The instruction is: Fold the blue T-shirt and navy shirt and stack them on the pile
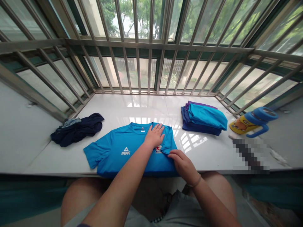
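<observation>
A blue T-shirt [132,143] with a white PEAK logo lies front up on the white ledge, its collar toward the window and its lower part hanging over the near edge. My left hand [155,135] rests flat on the shirt beside the collar, fingers stretched out. Its sleeve on the right is turned inward over the chest, partly covering a small red and white emblem. At that sleeve's edge my right hand [181,162] pinches the fabric between thumb and fingers. The sleeve on the left lies spread outward.
Folded blue and purple clothes [204,118] are stacked at the right. Beyond them a blue and yellow bottle [252,123] appears tilted beside a blurred-out dark item. Crumpled dark navy clothing [79,129] lies at the left. Metal window bars [150,69] enclose the ledge [132,107].
</observation>
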Demonstrator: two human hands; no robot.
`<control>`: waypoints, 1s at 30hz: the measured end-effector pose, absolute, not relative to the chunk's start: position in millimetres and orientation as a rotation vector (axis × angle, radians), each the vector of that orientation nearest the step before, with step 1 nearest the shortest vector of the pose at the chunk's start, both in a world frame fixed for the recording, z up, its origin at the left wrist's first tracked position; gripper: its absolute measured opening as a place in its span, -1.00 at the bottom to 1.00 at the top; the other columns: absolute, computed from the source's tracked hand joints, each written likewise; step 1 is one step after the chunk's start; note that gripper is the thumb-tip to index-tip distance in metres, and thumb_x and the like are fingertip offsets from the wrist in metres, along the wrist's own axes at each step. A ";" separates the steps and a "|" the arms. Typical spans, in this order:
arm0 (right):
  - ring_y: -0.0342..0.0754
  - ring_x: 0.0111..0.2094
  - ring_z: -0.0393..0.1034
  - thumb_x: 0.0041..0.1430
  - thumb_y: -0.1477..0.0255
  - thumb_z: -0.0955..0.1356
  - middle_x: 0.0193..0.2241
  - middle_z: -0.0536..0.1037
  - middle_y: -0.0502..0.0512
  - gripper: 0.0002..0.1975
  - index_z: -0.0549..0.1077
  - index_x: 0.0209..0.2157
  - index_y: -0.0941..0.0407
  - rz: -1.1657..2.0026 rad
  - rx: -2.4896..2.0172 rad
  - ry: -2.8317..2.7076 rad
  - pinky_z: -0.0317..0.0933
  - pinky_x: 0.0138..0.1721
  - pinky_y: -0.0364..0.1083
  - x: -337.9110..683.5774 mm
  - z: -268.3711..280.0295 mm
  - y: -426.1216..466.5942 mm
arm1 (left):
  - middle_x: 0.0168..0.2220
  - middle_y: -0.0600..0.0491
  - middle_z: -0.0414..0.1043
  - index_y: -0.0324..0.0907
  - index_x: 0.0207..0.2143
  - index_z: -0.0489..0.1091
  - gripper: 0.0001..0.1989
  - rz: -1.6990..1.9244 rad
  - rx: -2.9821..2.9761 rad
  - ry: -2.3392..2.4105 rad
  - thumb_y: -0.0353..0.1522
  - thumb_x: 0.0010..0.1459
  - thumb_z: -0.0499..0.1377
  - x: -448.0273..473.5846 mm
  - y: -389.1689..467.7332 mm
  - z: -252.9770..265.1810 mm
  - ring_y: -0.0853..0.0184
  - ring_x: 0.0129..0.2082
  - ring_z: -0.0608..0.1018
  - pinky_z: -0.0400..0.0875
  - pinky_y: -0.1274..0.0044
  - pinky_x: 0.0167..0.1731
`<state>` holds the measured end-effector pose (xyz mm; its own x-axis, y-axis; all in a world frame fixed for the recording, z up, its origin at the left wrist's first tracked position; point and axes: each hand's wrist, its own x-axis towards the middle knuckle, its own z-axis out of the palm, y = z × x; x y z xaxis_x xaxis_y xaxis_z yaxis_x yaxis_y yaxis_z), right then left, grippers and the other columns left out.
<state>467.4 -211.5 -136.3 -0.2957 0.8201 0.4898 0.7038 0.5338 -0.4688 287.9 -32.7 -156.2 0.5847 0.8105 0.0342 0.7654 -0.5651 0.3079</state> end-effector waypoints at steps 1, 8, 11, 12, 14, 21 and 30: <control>0.03 -0.03 0.61 0.51 0.55 0.21 -0.04 0.66 0.17 -0.64 0.62 0.02 0.05 0.224 -1.235 -2.063 0.54 0.05 0.02 467.3 -135.4 -213.0 | 0.62 0.03 -0.04 -0.05 0.57 0.14 -0.35 0.248 2.556 1.297 -0.12 0.54 -0.12 288.0 -32.4 -156.6 0.13 0.62 0.04 -0.14 0.02 0.58; 0.13 0.02 0.54 0.46 0.52 0.29 0.02 0.64 0.22 -0.72 0.57 0.08 0.06 0.198 -1.340 -2.292 0.48 0.08 0.14 453.7 -132.4 -212.2 | 0.62 0.02 -0.03 -0.04 0.57 0.13 -0.36 0.264 2.553 1.292 -0.11 0.54 -0.11 288.2 -31.4 -158.6 0.13 0.61 0.05 -0.15 0.01 0.58; 0.20 0.05 0.51 0.46 0.35 0.40 0.06 0.62 0.27 -0.75 0.54 0.11 0.06 0.133 -1.473 -2.290 0.42 0.10 0.19 446.3 -133.8 -207.7 | 0.62 0.02 -0.04 -0.01 0.57 0.14 -0.37 0.254 2.564 1.286 -0.11 0.55 -0.10 287.9 -31.5 -158.5 0.12 0.61 0.05 -0.14 0.00 0.57; 0.20 0.05 0.50 0.46 0.31 0.41 0.06 0.62 0.27 -0.74 0.54 0.10 0.06 0.115 -1.523 -2.289 0.41 0.08 0.19 443.9 -134.5 -205.7 | 0.62 0.03 -0.04 0.01 0.57 0.14 -0.38 0.249 2.572 1.287 -0.11 0.55 -0.10 287.8 -31.5 -158.4 0.13 0.61 0.05 -0.13 0.00 0.57; 0.20 0.00 0.49 0.48 0.29 0.41 0.01 0.62 0.25 -0.77 0.55 0.07 0.05 0.087 -1.623 -2.294 0.38 0.02 0.15 439.2 -135.9 -201.7 | 0.62 0.06 -0.03 0.07 0.56 0.16 -0.40 0.241 2.588 1.295 -0.10 0.56 -0.10 287.6 -31.9 -158.2 0.13 0.61 0.06 -0.12 0.01 0.57; 0.12 -0.11 0.49 0.57 0.29 0.32 -0.18 0.64 0.14 -0.79 0.58 -0.12 0.03 0.184 -1.677 -2.289 0.26 -0.08 0.05 433.3 -129.4 -188.0 | 0.62 0.07 -0.01 0.10 0.54 0.20 -0.42 0.254 2.591 1.299 -0.10 0.56 -0.10 287.7 -33.9 -154.7 0.13 0.61 0.07 -0.09 -0.01 0.57; 0.07 0.01 0.53 0.52 0.44 0.26 -0.02 0.65 0.23 -0.72 0.55 0.08 0.13 0.243 -1.890 -1.974 0.32 0.06 -0.03 485.1 -122.2 -94.4 | 0.61 0.03 0.02 0.04 0.52 0.22 -0.41 0.295 2.571 1.288 -0.11 0.58 -0.17 286.7 -32.7 -156.7 0.13 0.61 0.09 -0.06 -0.02 0.56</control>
